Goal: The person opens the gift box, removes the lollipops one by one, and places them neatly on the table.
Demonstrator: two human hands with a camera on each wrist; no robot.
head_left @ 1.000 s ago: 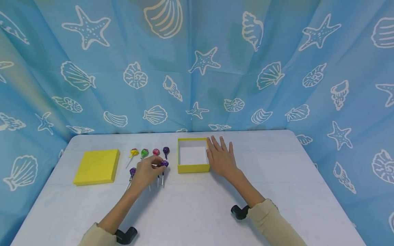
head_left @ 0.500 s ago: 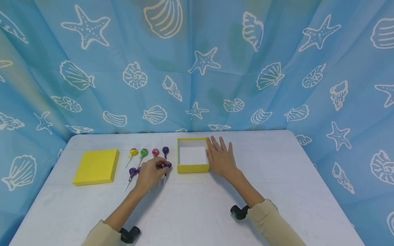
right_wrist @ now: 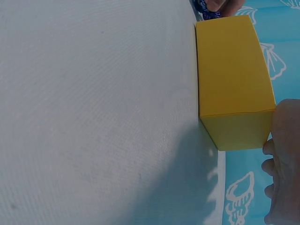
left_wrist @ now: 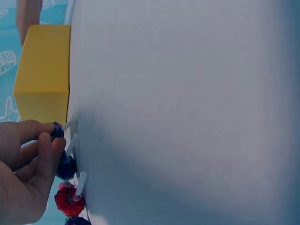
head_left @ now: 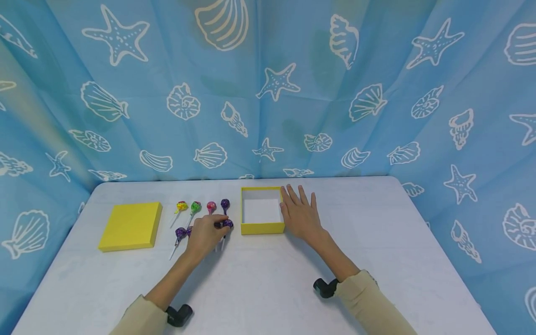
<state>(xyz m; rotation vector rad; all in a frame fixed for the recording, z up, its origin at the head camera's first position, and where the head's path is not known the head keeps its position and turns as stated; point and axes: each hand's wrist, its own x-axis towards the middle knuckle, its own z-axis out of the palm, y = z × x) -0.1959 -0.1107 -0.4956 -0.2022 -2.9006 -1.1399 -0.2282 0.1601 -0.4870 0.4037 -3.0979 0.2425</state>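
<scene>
My left hand [head_left: 218, 225] pinches the head of a purple lollipop [head_left: 228, 224] between thumb and fingers, just left of the open yellow box [head_left: 262, 228]. In the left wrist view my left hand [left_wrist: 52, 137] holds that purple lollipop [left_wrist: 57, 131] with its white stick on the table, close to the yellow box [left_wrist: 42, 70]. My right hand [head_left: 298, 209] lies flat on the table with straight fingers against the box's right wall. In the right wrist view its fingers [right_wrist: 282, 154] sit beside the box [right_wrist: 232, 79].
A yellow lid [head_left: 130, 226] lies at the left. Several wrapped lollipops rest between lid and box: yellow [head_left: 181, 206], green [head_left: 195, 206], pink [head_left: 211, 205], purple [head_left: 225, 203], and another purple [head_left: 180, 231] nearer me. A blue seashell curtain [head_left: 268, 93] surrounds the white table [head_left: 268, 279].
My left hand has shifted a little right towards the yellow box with the purple lollipop pinched in it. The right hand has stayed in place.
</scene>
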